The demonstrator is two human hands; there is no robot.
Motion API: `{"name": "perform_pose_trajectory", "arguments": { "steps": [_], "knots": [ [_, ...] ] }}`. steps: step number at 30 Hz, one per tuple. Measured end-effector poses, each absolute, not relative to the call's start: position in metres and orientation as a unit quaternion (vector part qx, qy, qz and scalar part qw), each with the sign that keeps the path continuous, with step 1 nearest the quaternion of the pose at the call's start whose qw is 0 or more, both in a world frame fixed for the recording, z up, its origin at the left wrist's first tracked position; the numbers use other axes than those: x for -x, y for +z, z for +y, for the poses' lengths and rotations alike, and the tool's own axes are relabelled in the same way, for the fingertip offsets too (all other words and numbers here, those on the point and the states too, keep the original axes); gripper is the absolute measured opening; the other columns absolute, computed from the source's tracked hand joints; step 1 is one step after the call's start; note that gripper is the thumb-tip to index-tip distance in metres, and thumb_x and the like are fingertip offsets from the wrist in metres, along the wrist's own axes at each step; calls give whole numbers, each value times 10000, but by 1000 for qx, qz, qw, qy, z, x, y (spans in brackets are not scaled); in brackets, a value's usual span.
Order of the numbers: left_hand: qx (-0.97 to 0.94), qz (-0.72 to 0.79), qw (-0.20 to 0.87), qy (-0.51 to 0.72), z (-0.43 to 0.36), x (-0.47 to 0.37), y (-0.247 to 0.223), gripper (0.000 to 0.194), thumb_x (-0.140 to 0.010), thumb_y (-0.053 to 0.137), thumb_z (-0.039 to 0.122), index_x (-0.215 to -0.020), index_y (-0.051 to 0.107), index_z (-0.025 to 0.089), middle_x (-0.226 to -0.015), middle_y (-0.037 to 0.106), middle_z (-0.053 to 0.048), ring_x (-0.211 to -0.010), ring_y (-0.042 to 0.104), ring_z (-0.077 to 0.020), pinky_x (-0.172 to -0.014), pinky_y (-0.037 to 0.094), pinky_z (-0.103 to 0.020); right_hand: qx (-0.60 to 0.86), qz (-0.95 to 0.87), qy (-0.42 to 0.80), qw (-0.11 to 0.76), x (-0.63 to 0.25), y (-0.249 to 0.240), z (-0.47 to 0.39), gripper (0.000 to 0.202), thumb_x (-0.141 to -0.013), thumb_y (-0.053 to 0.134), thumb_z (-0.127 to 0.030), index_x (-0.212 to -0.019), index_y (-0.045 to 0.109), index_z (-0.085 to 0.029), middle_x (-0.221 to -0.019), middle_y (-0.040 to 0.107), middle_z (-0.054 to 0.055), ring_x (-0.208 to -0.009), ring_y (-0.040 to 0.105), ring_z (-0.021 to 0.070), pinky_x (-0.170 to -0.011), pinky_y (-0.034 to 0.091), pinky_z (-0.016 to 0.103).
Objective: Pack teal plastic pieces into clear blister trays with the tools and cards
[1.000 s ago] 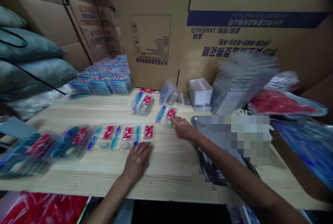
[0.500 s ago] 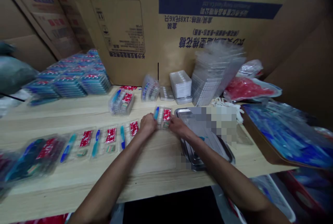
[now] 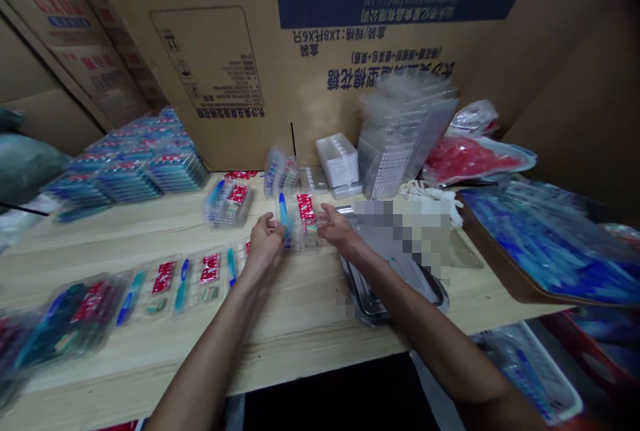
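A clear plastic tray [image 3: 299, 239] is between my two hands at mid-table. It carries a blue pen-shaped piece along its left side, a red packet with white marks at the upper right and a small greenish packet below. My left hand [image 3: 267, 239] has its curled fingers at the tray's left edge. At the right edge, the thumb and fingers of my right hand [image 3: 338, 226] pinch the plastic. Similar filled trays [image 3: 207, 277] lie in a row to the left, the closest partly behind my left forearm.
A metal tray [image 3: 367, 297] sits under my right forearm. Behind are stacked filled trays [image 3: 227, 204], a tall stack of clear trays [image 3: 385, 144] and a large carton [image 3: 210, 57]. At right, a box holds blue pieces [image 3: 540, 244]; white gloves [image 3: 435, 199] lie nearby.
My hands and the tray have shifted slightly left in the view. The left fingers are looser and more spread, and more of the tray shows between the hands.
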State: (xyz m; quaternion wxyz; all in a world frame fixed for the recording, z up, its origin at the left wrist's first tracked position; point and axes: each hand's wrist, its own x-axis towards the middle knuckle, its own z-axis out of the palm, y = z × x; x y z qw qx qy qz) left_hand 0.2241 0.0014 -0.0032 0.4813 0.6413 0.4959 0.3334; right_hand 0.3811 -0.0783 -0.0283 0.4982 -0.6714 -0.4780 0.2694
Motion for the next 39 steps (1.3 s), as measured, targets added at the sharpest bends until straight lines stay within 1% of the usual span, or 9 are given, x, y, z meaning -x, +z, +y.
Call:
{"name": "perform_pose_trajectory", "arguments": {
  "steps": [4,7,10,14,21,24,27,34,39],
  "knots": [
    [-516,383,694,325,-28,-204,2,451,-622,752,249,-1028,601,125,-819,693,-22,-663,642,-110,-665,518,-226,579,-475,348,564,-368,-25,-98,490,-802,442,-80,-1282,431,-181,-1227,631,102,-953,655,153,-804,539,291],
    [-443,359,765,298,-55,-189,6,522,-631,784,191,-1093,543,170,-937,736,-60,-805,718,-171,-794,570,-314,604,-506,291,543,-356,-30,-112,435,-787,431,-58,-1208,445,-168,-1183,631,106,-934,647,161,-832,533,320],
    [-398,363,792,289,-75,-177,6,587,-647,781,136,-1142,470,195,-946,749,-81,-841,743,-215,-841,584,-385,648,-560,208,472,-347,-31,-130,351,-815,433,-65,-1149,482,-159,-1079,634,103,-886,637,179,-841,527,351],
    [-365,380,789,317,-102,-164,-2,626,-650,805,124,-1142,430,221,-898,749,-41,-853,742,-203,-878,579,-391,656,-652,109,364,-334,-25,-165,210,-860,445,-74,-994,586,-150,-1162,587,159,-1177,547,234,-999,460,387],
    [-388,442,775,233,-159,-146,-24,626,-665,841,296,-1155,473,171,-946,727,-92,-791,720,-189,-752,571,-302,671,-707,104,199,-311,-33,-234,231,-903,462,-101,-1077,608,-141,-1351,515,184,-1265,473,289,-1008,436,450],
    [-427,470,735,239,-166,-141,-34,744,-683,815,325,-1291,406,191,-971,694,-76,-833,698,-197,-775,569,-337,668,-709,130,187,-308,-39,-241,244,-921,467,-145,-1127,597,-145,-1352,511,183,-1265,460,291,-1017,410,471],
    [-520,513,627,272,-163,-135,-47,862,-715,753,336,-1426,291,180,-1136,623,-117,-1041,637,-256,-909,530,-430,660,-715,152,173,-305,-39,-237,221,-904,518,-187,-1100,614,-152,-1342,510,177,-1248,462,286,-1021,382,464],
    [-774,501,252,293,-155,-122,-80,658,-822,580,368,-1387,424,70,-1260,462,-212,-1210,462,-355,-1043,397,-576,679,-710,110,149,-296,-35,-225,326,-886,532,-179,-1203,603,-153,-1441,425,201,-1337,368,315,-1088,262,499],
    [-811,455,232,286,-146,-122,-87,628,-857,551,338,-1420,402,103,-1227,481,-182,-1167,495,-317,-1024,438,-532,671,-702,179,162,-307,-44,-213,270,-866,594,-232,-1118,650,-155,-1359,469,194,-1312,407,297,-1048,307,474]
  ]
}}
